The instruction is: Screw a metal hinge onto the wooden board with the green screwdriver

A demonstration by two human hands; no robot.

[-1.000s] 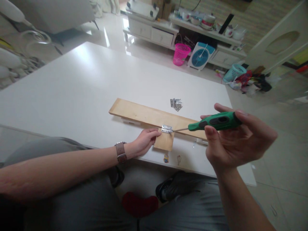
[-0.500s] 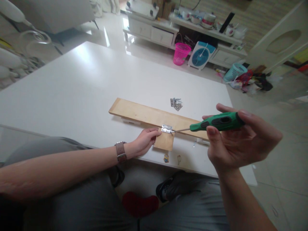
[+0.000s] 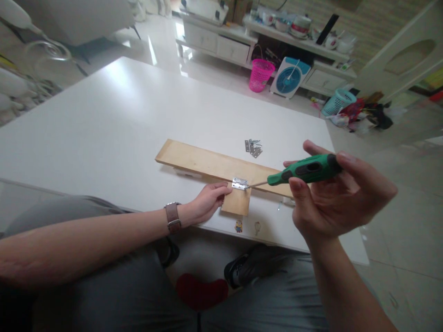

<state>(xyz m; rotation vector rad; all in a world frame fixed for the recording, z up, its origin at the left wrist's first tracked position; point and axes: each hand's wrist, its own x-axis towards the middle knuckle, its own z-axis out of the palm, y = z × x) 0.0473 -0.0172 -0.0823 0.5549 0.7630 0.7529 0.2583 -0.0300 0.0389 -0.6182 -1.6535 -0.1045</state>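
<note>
A long wooden board (image 3: 204, 159) lies raised a little above the white table. Across its near edge sits a silver hinge (image 3: 239, 184), one leaf on the board and the other on a small wooden piece (image 3: 236, 203). My left hand (image 3: 211, 201) pinches the left side of that small piece by the hinge. In my right hand (image 3: 341, 198), a green and black screwdriver (image 3: 304, 170) is gripped by its handle, with its tip at the hinge's lower right corner. Whether a screw stands under the tip is too small to tell.
Loose hinges and screws (image 3: 254, 148) lie beyond the board on the white table (image 3: 104, 124). Near the table's front edge are a small cartoon sticker (image 3: 238, 226) and a small pale item (image 3: 257, 228). Past the table stand a pink basket (image 3: 261, 75) and a fan (image 3: 290, 78).
My right hand and the screwdriver have shifted slightly left, and the shaft now points more steeply at the hinge. My left hand holds the small wooden piece as before.
</note>
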